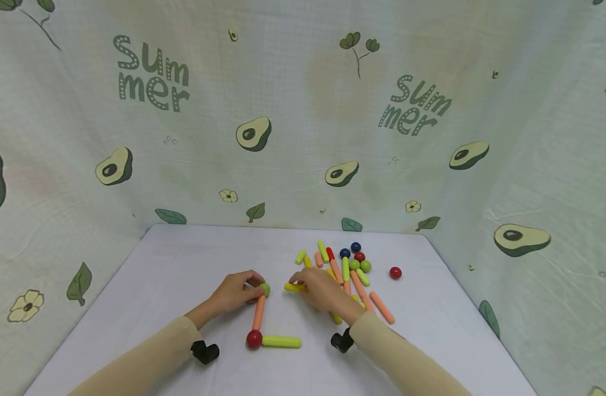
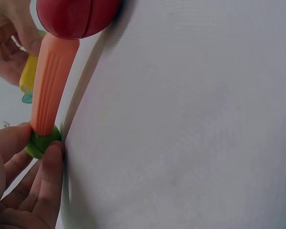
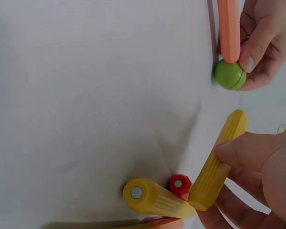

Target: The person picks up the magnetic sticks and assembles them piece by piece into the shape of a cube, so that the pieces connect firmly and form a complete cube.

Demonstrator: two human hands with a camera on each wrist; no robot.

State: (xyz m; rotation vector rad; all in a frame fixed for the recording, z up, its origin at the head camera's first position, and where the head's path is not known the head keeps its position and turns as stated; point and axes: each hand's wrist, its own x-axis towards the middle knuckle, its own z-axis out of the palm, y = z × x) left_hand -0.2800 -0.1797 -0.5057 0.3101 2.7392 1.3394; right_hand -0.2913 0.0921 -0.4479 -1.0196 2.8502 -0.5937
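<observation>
My left hand (image 1: 237, 290) pinches a green ball (image 3: 229, 75) between thumb and fingers. An orange rod (image 1: 258, 313) runs from that ball toward me and meets a red ball (image 1: 254, 339). From the red ball, a lime rod (image 1: 282, 342) extends to the right along the table. In my right hand (image 1: 322, 289) is a yellow rod (image 3: 219, 162), gripped between thumb and fingers, its free end pointing left toward the green ball with a gap between them. The left wrist view shows the green ball (image 2: 42, 143) right at the fingertips.
Behind and right of my right hand lies a loose pile of orange, yellow, lime and red rods, among them an orange rod (image 1: 382, 307). Dark blue balls (image 1: 355, 247), green balls (image 1: 365, 266) and a red ball (image 1: 395, 273) lie there too. A printed cloth (image 1: 293, 192) hangs behind the table.
</observation>
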